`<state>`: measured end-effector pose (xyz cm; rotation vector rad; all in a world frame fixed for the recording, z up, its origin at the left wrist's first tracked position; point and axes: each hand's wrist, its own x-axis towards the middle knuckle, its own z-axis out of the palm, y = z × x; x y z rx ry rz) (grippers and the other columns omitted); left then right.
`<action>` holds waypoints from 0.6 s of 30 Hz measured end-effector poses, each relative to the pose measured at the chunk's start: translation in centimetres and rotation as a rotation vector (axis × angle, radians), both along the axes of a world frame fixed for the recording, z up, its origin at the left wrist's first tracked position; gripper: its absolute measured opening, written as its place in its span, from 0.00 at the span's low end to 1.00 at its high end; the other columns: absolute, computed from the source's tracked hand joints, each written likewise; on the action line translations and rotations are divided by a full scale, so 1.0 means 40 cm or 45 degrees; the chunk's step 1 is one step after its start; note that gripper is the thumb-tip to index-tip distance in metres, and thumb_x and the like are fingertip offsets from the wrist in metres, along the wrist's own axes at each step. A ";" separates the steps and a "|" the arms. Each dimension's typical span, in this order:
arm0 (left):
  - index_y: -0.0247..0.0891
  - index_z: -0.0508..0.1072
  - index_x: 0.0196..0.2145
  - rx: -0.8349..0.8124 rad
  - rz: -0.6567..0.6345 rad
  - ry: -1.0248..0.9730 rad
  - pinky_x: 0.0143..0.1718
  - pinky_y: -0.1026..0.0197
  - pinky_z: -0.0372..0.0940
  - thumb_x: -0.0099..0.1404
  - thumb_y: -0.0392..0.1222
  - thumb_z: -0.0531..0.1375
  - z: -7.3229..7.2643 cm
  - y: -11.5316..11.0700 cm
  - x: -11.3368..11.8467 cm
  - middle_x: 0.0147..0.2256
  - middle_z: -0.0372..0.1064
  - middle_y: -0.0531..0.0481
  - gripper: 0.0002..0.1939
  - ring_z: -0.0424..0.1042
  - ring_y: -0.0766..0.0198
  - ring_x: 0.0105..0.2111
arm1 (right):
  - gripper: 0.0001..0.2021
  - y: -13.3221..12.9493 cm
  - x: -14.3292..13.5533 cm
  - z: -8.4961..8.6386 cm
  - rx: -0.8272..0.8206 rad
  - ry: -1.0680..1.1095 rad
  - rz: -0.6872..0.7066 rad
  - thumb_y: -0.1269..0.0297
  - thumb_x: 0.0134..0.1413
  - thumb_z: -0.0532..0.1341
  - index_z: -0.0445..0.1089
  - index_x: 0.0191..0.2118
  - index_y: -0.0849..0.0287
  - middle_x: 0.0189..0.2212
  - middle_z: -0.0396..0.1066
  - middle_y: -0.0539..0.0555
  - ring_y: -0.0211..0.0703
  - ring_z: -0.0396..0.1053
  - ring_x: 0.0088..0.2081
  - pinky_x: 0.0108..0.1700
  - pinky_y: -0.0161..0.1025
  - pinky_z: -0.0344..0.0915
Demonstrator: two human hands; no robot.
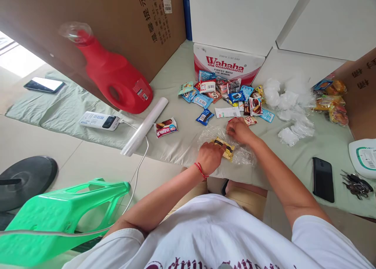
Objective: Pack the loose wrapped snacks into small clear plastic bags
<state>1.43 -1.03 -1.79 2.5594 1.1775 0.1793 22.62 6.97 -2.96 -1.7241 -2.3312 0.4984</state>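
Head view: yellow-and-dark packet (229, 154) lies on clear film (205, 135), near edge of the green cloth (182, 153), right in front of the person. Left hand (209, 157) is on it from the near-left side, fingers bent and touching the top; can't tell if they grip or just press. Right hand (240, 130) at the film's far-right side, fingers curled in close together; can't tell if film is pinched, tips hidden. Snack pile (202, 100) just beyond the hands, against the Wahaha carton (229, 65). Film roll (145, 126) off to the left, one red packet (166, 128) beside it. Black phone (323, 179) and keys (357, 185) far right.
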 end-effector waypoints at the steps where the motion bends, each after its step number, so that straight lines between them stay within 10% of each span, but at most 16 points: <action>1: 0.40 0.75 0.58 -0.019 -0.007 0.030 0.41 0.52 0.61 0.73 0.36 0.53 0.001 -0.001 0.000 0.36 0.76 0.40 0.20 0.73 0.50 0.43 | 0.03 -0.003 0.007 0.010 -0.044 0.047 0.021 0.67 0.58 0.63 0.75 0.35 0.59 0.39 0.74 0.59 0.49 0.67 0.41 0.47 0.43 0.61; 9: 0.39 0.75 0.57 -0.022 -0.002 0.061 0.39 0.55 0.63 0.73 0.35 0.53 0.011 -0.003 0.000 0.37 0.78 0.40 0.19 0.77 0.50 0.42 | 0.07 -0.141 -0.015 0.073 -0.174 0.420 0.096 0.63 0.65 0.57 0.71 0.40 0.58 0.30 0.72 0.50 0.41 0.67 0.32 0.36 0.37 0.60; 18: 0.46 0.81 0.47 -0.294 0.324 -0.506 0.44 0.58 0.67 0.71 0.38 0.56 -0.070 -0.007 -0.029 0.40 0.81 0.48 0.15 0.78 0.58 0.41 | 0.23 -0.293 -0.061 -0.014 -0.037 0.566 0.090 0.64 0.70 0.52 0.65 0.67 0.50 0.39 0.68 0.55 0.45 0.70 0.40 0.46 0.43 0.71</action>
